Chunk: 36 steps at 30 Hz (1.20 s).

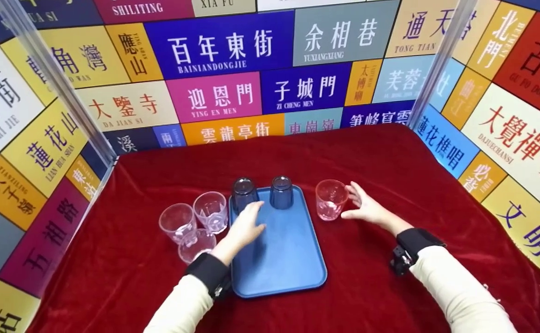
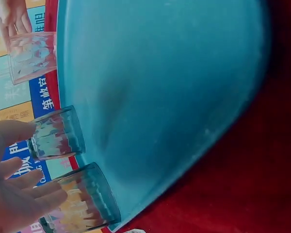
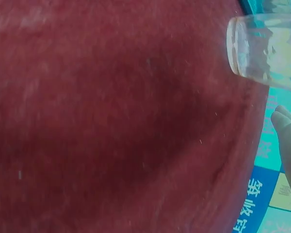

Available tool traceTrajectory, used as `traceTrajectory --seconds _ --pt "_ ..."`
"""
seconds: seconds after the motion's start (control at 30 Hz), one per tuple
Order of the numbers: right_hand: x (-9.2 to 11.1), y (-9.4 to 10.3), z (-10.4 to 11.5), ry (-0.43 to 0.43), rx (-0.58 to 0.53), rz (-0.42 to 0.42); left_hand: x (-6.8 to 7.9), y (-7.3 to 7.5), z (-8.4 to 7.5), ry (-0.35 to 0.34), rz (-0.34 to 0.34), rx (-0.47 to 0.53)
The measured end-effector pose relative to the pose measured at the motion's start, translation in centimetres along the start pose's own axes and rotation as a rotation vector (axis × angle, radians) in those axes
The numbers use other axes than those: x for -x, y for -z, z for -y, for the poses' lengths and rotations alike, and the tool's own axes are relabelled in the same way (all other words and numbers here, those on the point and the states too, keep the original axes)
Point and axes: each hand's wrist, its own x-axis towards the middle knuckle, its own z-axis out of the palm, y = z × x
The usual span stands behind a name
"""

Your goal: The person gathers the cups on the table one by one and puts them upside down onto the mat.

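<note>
My left hand [image 1: 245, 226] hovers over the left part of a blue tray [image 1: 288, 249], fingers loosely extended and holding nothing. Just beyond its fingertips a dark glass [image 1: 243, 187] stands upside down at the tray's far left corner. A second dark glass [image 1: 282, 196] is inverted beside it, at the far right; both also show in the left wrist view near my fingers [image 2: 51, 196]. To the right of the tray stands an upright clear glass [image 1: 330, 208], tinted pink by the cloth. My right hand [image 1: 369, 208] is at its right side, thumb and fingers spread apart.
Left of the tray three clear glasses cluster: one upright at the left [image 1: 177, 222], another [image 1: 212, 212] behind, and a third glass [image 1: 197, 247] nearer, partly overlapped. Red velvet cloth [image 1: 367, 286] covers the table. Sign-printed walls [image 1: 232, 41] with clear corner posts enclose the back and sides.
</note>
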Motion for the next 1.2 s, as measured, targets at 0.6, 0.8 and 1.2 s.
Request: traceTrajectory --seconds 0.6,0.8,1.2 --pt "-3.0 -1.0 -0.6 -0.116 0.054 -0.006 1.3 0.6 0.3 -0.096 -0.035 -0.340" --pt "-3.2 -1.5 -0.9 -0.113 -0.047 -0.015 1.5 0.6 -0.1 -0.075 -0.013 -0.326" --pt "-3.4 -2.2 -0.7 -0.103 -0.010 -0.100 1.5 0.2 -0.1 -0.097 -0.032 -0.312"
